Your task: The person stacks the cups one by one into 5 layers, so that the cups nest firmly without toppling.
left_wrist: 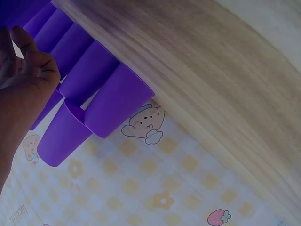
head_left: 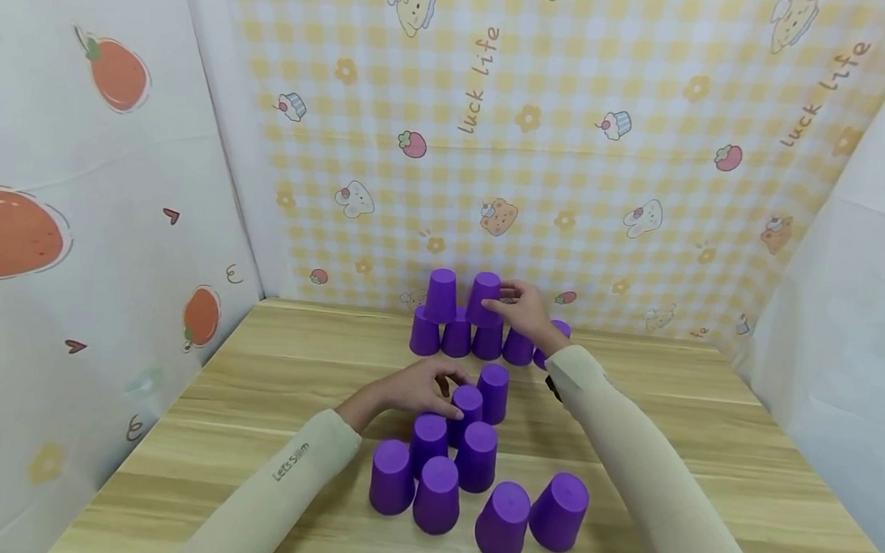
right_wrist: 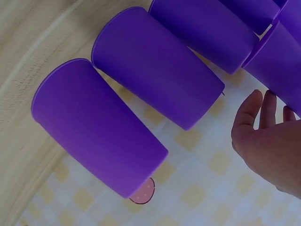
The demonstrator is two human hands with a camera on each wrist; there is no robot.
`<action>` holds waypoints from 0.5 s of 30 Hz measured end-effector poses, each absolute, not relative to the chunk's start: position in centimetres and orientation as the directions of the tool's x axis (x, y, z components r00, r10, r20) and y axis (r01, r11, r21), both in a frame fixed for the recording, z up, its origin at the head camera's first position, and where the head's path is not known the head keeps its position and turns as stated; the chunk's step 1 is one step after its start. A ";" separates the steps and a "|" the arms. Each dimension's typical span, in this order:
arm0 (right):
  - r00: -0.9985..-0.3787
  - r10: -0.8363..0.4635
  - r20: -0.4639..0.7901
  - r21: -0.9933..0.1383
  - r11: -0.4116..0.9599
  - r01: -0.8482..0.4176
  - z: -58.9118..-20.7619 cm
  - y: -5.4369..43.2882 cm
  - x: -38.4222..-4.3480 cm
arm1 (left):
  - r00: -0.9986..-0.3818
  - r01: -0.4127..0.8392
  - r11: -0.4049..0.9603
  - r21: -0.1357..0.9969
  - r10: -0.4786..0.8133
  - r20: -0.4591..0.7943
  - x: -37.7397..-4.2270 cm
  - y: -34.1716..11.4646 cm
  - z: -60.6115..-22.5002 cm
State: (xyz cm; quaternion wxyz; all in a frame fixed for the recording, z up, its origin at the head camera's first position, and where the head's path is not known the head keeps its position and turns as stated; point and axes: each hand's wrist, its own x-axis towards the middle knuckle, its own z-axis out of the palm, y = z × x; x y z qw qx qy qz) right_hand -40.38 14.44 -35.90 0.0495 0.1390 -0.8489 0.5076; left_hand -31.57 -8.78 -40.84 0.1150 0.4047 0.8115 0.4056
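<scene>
Against the back wall stands a row of several upside-down purple cups. One upper cup sits across the row's left end. Beside it my right hand holds a second upper cup, thumb on the near side and fingers behind; its base is right at the tops of the row. My left hand is lower on the table, thumb and fingers around the top of another purple cup. In the left wrist view the left hand's fingers are bent, and its cup is mostly out of frame.
More upside-down cups stand close together in front: one cup behind the left hand's cup, several nearer, and a pair toward the front right. The wooden table ends at a patterned cloth wall. White cloth hangs at the right.
</scene>
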 end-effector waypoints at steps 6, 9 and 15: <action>-0.957 -0.200 0.211 -0.854 0.438 -0.280 -36.0 14.0 -40.8 | -0.656 0.553 0.369 0.747 0.745 0.119 -31.5 -8.6 -40.8; -0.955 -0.206 0.215 -0.848 0.447 -0.287 -36.2 14.0 -40.9 | -0.658 0.551 0.373 0.747 0.744 0.114 -31.5 -8.5 -40.7; -0.949 -0.236 0.210 -0.845 0.445 -0.297 -36.0 14.3 -40.3 | -0.656 0.546 0.358 0.758 0.745 0.121 -31.6 -8.7 -40.9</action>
